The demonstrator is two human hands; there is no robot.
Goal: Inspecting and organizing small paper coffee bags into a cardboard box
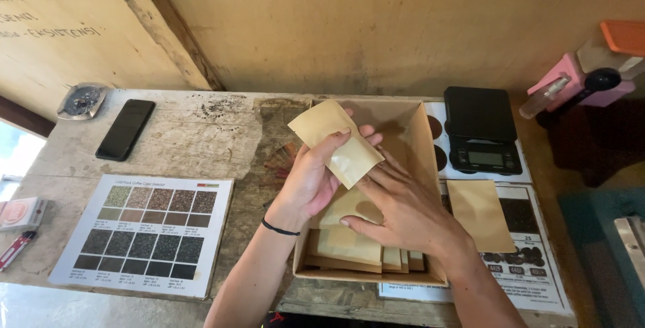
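Pouch (336, 141), tan paper: gripped in left hand (310, 183) above cardboard box (430, 167) on desk (201, 133). Right hand (403, 210): fingers flat on stacked pouches (346, 241) inside box, grasping nothing.

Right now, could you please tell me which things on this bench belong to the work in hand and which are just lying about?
In hand:
left hand holding a tan paper pouch
right hand on the stacked pouches
open cardboard box

Lying about:
black phone
printed colour chart
black digital scale
loose tan pouch
round metal ashtray
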